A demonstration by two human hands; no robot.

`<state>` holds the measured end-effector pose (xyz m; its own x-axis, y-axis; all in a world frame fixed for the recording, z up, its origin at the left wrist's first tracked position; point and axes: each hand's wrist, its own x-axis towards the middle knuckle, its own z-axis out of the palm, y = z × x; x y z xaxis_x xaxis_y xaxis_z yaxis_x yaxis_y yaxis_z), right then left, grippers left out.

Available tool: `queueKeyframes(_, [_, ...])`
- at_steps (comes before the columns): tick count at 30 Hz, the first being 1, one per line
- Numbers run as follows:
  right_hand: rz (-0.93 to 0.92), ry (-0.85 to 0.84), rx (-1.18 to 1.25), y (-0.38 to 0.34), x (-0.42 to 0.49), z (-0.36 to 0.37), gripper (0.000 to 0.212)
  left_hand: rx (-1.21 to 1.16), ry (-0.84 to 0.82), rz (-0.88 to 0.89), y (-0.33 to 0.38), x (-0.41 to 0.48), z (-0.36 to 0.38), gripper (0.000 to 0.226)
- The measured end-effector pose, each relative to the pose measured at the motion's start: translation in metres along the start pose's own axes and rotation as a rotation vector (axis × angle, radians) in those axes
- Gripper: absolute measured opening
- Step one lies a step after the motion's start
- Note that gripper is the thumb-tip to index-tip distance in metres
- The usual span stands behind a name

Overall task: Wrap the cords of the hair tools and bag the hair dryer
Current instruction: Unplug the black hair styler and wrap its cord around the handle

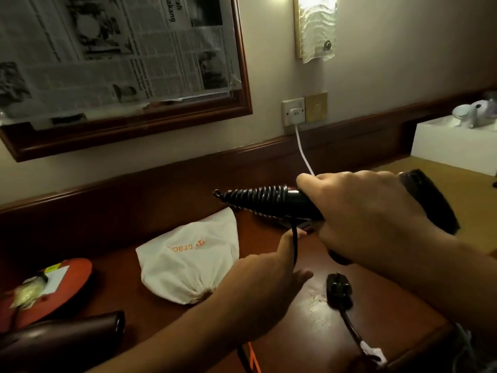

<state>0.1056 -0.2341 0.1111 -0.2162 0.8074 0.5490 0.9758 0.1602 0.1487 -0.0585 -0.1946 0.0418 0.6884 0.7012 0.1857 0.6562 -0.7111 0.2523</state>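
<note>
right hand: gripping hair dryer, cord coiled on handle
left hand: pinching loose cord
bag: on desk

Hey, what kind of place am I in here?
Probably a hotel room: a long wooden desk along the wall, a wall lamp, and a white tray of cups.

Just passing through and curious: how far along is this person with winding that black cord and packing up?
Done: many black cord coils ring the handle of the black hair tool. In hand: the right hand grips the tool while the left hand pinches the loose cord. Left: the black plug lies unwound on the wooden desk, and the white cloth bag lies apart.
</note>
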Motion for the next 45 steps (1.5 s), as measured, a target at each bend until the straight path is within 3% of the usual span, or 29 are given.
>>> queueKeyframes(3, [0.063, -0.057, -0.015, 0.005, 0.002, 0.007, 0.019, 0.181, 0.177, 0.174, 0.005, -0.009, -0.013, 0.029])
queueKeyframes(6, [0.031, -0.112, -0.085, 0.007, -0.001, 0.017, 0.019, 0.345, 0.373, 0.421, -0.004, -0.009, -0.039, 0.028])
queueKeyframes(8, [-0.048, -0.157, -0.125, 0.003, -0.006, 0.018, 0.022, 0.330, 0.377, 0.549, -0.017, 0.004, -0.064, 0.026])
queueKeyframes(12, [-0.252, -0.162, -0.179, -0.001, -0.018, 0.011, 0.025, 0.136, 0.194, 0.695, -0.039, 0.026, -0.102, 0.016])
queueKeyframes(17, [-0.401, -0.108, -0.223, 0.007, -0.028, 0.001, 0.024, -0.097, 0.008, 0.640, -0.042, 0.040, -0.094, 0.022])
queueKeyframes(21, [-0.456, -0.077, -0.161, 0.013, -0.035, -0.019, 0.018, -0.239, -0.075, 0.477, -0.049, 0.041, -0.089, 0.019])
queueKeyframes(27, [-0.237, 0.037, -0.039, 0.012, -0.032, -0.030, 0.020, -0.907, -0.052, 0.275, -0.025, 0.018, -0.023, 0.024])
queueKeyframes(29, [-0.144, 0.080, 0.066, 0.010, -0.030, -0.029, 0.022, -1.003, -0.078, 0.116, -0.007, 0.005, -0.003, 0.043])
queueKeyframes(31, [-0.068, 0.108, 0.099, 0.009, -0.027, -0.029, 0.023, -1.048, -0.204, 0.045, 0.015, -0.011, 0.010, 0.045])
queueKeyframes(34, [-0.008, 0.079, -0.058, 0.011, -0.018, -0.023, 0.023, -0.908, -0.294, -0.034, 0.045, -0.033, 0.009, 0.035])
queueKeyframes(38, [-0.084, -0.074, -0.128, 0.018, -0.024, -0.005, 0.022, -0.394, 0.018, 0.108, 0.057, -0.045, -0.035, 0.041])
queueKeyframes(41, [-0.177, -0.162, -0.113, 0.015, -0.035, 0.004, 0.025, -0.151, 0.259, 0.219, 0.037, -0.035, -0.065, 0.033])
queueKeyframes(43, [-0.273, -0.149, -0.130, 0.012, -0.042, 0.005, 0.030, -0.080, 0.347, 0.268, 0.018, -0.020, -0.072, 0.025])
queueKeyframes(45, [-0.329, -0.105, -0.133, 0.008, -0.048, 0.002, 0.029, -0.170, 0.332, 0.282, 0.003, -0.007, -0.071, 0.020])
